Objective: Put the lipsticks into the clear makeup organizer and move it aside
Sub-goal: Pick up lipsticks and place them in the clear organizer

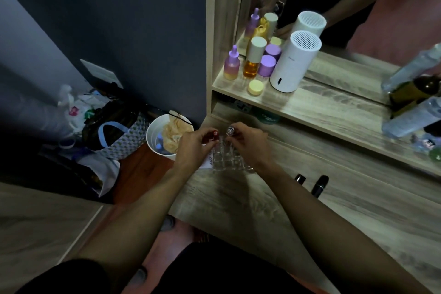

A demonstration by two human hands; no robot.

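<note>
A clear makeup organizer [226, 159] with a grid of cells stands at the left end of the wooden vanity top. My left hand [191, 148] holds a red lipstick [214, 135] upright over the organizer's far left cells. My right hand [248, 147] holds a silver-capped lipstick [230, 131] upright beside it, over the far cells. Two black lipsticks [299, 179] [319, 185] lie on the vanity top to the right of my right forearm.
On the upper shelf [322, 107] stand purple and amber bottles [253, 59], a white cylinder device [294, 62] and a mirror. Clear bottles [412, 100] lean at the right. A white bin [164, 136] and bags [112, 126] sit on the floor left of the vanity.
</note>
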